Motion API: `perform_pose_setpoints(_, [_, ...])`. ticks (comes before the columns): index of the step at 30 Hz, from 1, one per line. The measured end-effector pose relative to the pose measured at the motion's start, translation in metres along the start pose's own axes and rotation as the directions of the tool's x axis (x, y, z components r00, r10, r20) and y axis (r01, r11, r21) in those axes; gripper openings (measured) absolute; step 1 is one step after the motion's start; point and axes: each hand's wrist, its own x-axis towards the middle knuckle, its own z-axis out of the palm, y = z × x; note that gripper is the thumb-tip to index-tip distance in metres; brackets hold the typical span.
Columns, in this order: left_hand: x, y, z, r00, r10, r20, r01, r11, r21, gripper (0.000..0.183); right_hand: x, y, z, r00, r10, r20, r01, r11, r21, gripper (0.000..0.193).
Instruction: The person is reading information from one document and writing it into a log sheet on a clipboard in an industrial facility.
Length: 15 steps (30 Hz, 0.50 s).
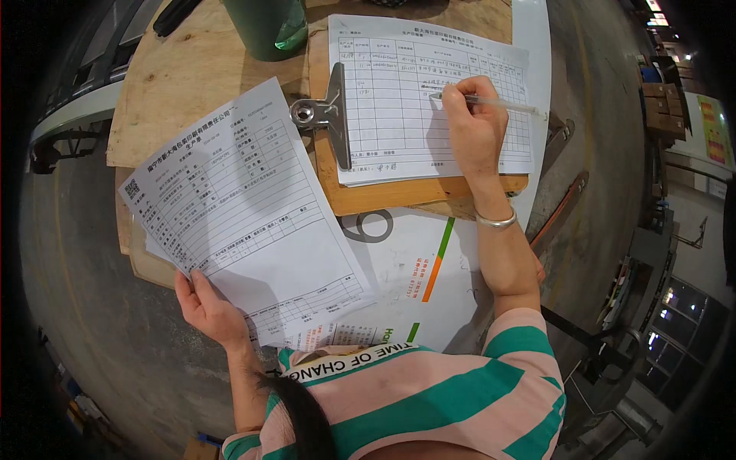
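My right hand (475, 126) is closed around a slim clear pen (502, 103), its tip resting among handwritten rows. Under it lies a ruled form sheet (391, 146), on a brown wooden clipboard (429, 192). A large metal clip (337, 115) grips the sheet's left side. My left hand (211, 310) pinches the lower left edge of a white printed sheet (253, 222), thumb on top. That sheet is tilted, has a square code in one corner, and reaches up close to the clip.
A green translucent cup (268, 27) stands on the wooden tabletop (161, 92) beyond the papers. A dark object (175, 17) lies at the far left of it. Beneath the clipboard spreads a large white printed sheet (399, 268) with green and orange bars. Stacked boxes (663, 107) stand off to the right.
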Motion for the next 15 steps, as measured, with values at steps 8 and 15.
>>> perform_pose_setpoints(8, [0.0000,0.0014,0.0003,1.000,-0.017,0.000,0.017,1.000,0.016,0.024,-0.0002,0.0006,0.0013,1.000,-0.004,-0.023,0.003,1.000,-0.013,0.010])
perform_pose_setpoints(15, [-0.0006,-0.0002,-0.0002,1.000,0.002,-0.009,-0.002,1.000,0.006,0.025,0.0002,0.0020,-0.0001,0.999,-0.042,-0.005,0.042,0.998,-0.041,0.010])
